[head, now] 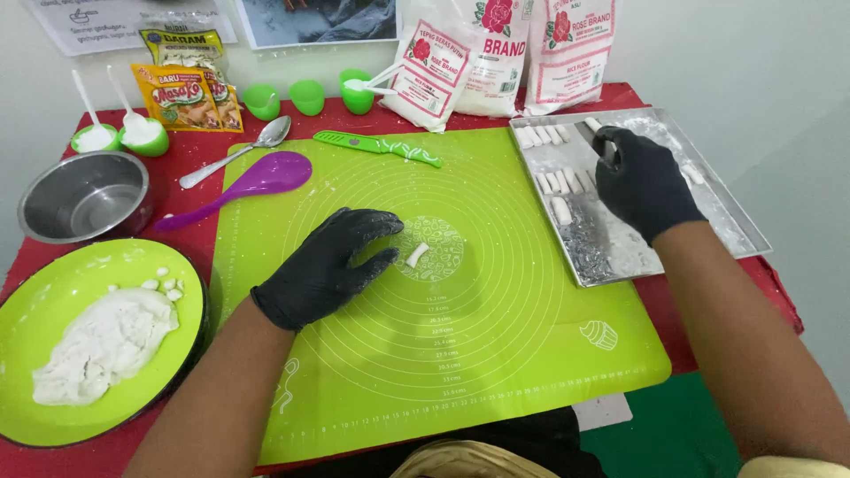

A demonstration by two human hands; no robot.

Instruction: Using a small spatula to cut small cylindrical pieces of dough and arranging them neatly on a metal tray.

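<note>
Now the left hand [323,265], fingers loosely spread, rests by a small dough piece [416,255] at its 3 o'clock, mat [496,354] centre. Looks soft, sticky, light; pinch sides gently. Right hand [642,181] fingers curled over tray [744,226], holding cannot tell.

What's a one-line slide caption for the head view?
Gloved left hand rests beside a dough piece on the green mat; right hand reaches over the metal tray.
</note>
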